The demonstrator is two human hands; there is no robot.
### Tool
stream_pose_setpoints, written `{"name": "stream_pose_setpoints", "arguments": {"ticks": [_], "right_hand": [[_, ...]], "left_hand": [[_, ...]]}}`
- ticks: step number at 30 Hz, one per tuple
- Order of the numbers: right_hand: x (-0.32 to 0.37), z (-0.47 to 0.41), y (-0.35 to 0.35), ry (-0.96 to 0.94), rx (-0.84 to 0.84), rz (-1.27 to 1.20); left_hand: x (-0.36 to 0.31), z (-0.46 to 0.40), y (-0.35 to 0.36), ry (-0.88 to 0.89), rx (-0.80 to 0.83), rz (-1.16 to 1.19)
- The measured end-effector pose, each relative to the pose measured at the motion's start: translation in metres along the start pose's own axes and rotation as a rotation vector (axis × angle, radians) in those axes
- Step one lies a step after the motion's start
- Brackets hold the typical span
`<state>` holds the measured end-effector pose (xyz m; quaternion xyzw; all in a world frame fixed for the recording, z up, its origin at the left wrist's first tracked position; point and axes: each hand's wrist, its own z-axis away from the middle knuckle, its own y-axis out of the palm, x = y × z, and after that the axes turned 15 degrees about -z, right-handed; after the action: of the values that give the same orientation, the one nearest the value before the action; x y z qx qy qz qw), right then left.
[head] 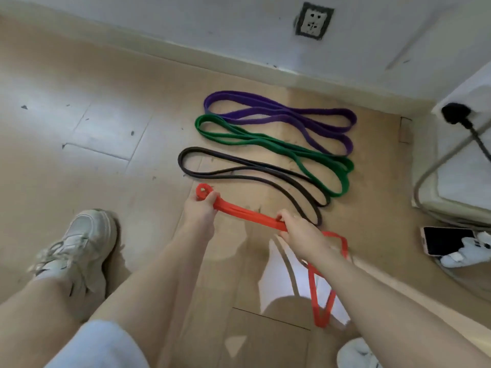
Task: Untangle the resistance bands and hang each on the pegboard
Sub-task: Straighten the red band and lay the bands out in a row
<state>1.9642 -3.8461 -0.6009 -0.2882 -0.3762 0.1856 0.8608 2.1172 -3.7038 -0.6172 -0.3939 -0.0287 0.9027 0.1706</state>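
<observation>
A red resistance band (249, 214) is stretched between both hands above the floor. My left hand (202, 208) grips its left end, where a small loop sticks out past the fist. My right hand (297, 229) grips the band further right, and the rest hangs down in a loose loop toward my right foot. Three other bands lie folded side by side on the floor beyond my hands: a purple band (281, 115) nearest the wall, a green band (276, 144) in the middle, and a black band (255, 173) closest to me. No pegboard is in view.
My left shoe (79, 245) stands at the left, and my right shoe (356, 354) shows at the bottom edge. A phone (446, 240) lies on the floor at the right, beside white furniture (465, 166) with a black plug and cable (457, 114). A wall socket (313, 21) sits above the baseboard.
</observation>
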Motion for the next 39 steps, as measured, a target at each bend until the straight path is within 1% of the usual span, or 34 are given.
{"name": "stream_pose_setpoints", "arguments": {"ticks": [3,5,7,9,11,14,16,17,19,21,23,25,26,27,29,30,33,35,36,37,39], "right_hand": [[-0.002,-0.057,0.038,0.014,0.018,0.084],[0.000,-0.088,0.060,0.007,-0.001,0.101],[0.007,-0.110,0.079,-0.011,-0.017,0.122],[0.014,-0.126,0.095,-0.042,0.001,0.207],[0.022,-0.135,0.107,-0.050,0.024,0.268],[0.025,-0.139,0.114,-0.042,-0.013,0.243],[0.020,-0.135,0.111,-0.059,0.007,0.246],[0.015,-0.131,0.108,-0.076,0.030,0.240],[0.003,-0.117,0.097,-0.086,0.044,0.172],[-0.017,-0.096,0.082,-0.061,-0.044,0.053],[-0.047,-0.072,0.065,-0.005,-0.185,-0.016],[-0.080,-0.047,0.049,0.110,-0.266,-0.003],[-0.098,-0.035,0.043,0.180,-0.272,0.008],[-0.115,-0.023,0.038,0.251,-0.259,0.019],[-0.144,-0.005,0.032,0.359,-0.210,0.012],[-0.157,0.002,0.031,0.382,-0.188,-0.019],[-0.184,0.012,0.031,0.415,-0.143,-0.115],[-0.195,0.011,0.033,0.432,-0.157,-0.185],[-0.198,0.009,0.032,0.440,-0.188,-0.281],[-0.199,0.007,0.029,0.459,-0.235,-0.430],[-0.201,0.001,0.019,0.495,-0.370,-0.727]], "left_hand": [[0.020,-0.054,-0.006,-0.032,-0.083,-0.106],[0.026,-0.081,-0.014,-0.028,-0.125,-0.147],[0.030,-0.103,-0.027,-0.043,-0.189,-0.245],[0.035,-0.124,-0.045,-0.023,-0.247,-0.424],[0.041,-0.140,-0.061,0.020,-0.272,-0.712],[0.046,-0.147,-0.072,0.031,-0.288,-1.108],[0.047,-0.140,-0.070,0.110,-0.308,-1.264],[0.047,-0.136,-0.066,0.189,-0.289,-1.329],[0.048,-0.124,-0.053,0.379,-0.184,-1.446],[0.051,-0.110,-0.031,0.619,-0.016,-1.500],[0.055,-0.091,-0.005,0.783,0.187,-1.518],[0.064,-0.075,0.016,0.843,0.369,-1.615],[0.070,-0.070,0.024,0.846,0.431,-1.692],[0.076,-0.065,0.032,0.848,0.457,-1.742],[0.086,-0.057,0.044,0.886,0.459,-1.743],[0.091,-0.056,0.048,0.919,0.456,-1.735],[0.100,-0.059,0.059,0.969,0.373,-1.819],[0.099,-0.056,0.066,1.015,0.304,-1.847],[0.100,-0.055,0.069,1.062,0.250,-1.851],[0.101,-0.053,0.072,1.099,0.194,-1.868],[0.103,-0.048,0.077,1.172,0.114,-1.886]]}}
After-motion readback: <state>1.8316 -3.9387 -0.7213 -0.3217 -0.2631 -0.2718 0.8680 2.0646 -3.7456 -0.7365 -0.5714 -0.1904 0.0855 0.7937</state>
